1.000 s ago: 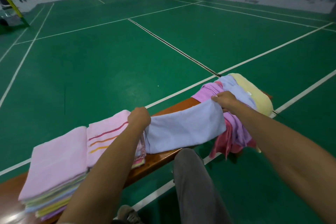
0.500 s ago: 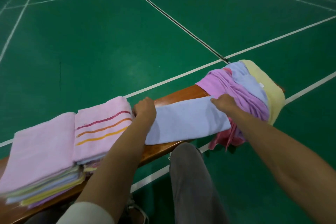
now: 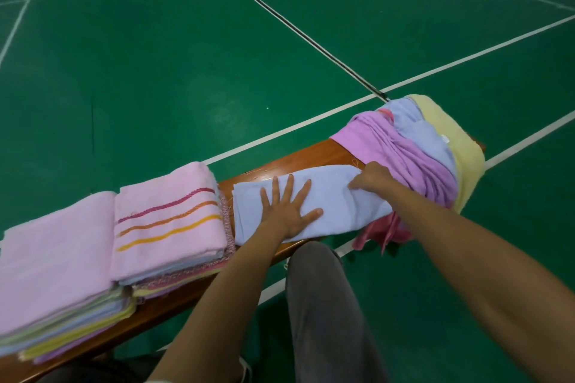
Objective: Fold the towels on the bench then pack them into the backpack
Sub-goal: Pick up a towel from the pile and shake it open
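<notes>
A light blue towel [image 3: 314, 202] is spread on the wooden counter [image 3: 298, 155], just right of the striped pink stack [image 3: 168, 218]. It is pressed flat by the left hand [image 3: 287, 211], fingers straight and splayed. Its right end, beside the unfolded heap [image 3: 413, 152], is gripped by the curled right hand [image 3: 373, 179].

On the bench [image 3: 298, 158], a folded towel [image 3: 326, 196] lies under the left hand [image 3: 287, 211]; two folded stacks [image 3: 118, 242] sit left of it, an unfolded heap [image 3: 420, 149] beyond the right hand [image 3: 373, 179].
</notes>
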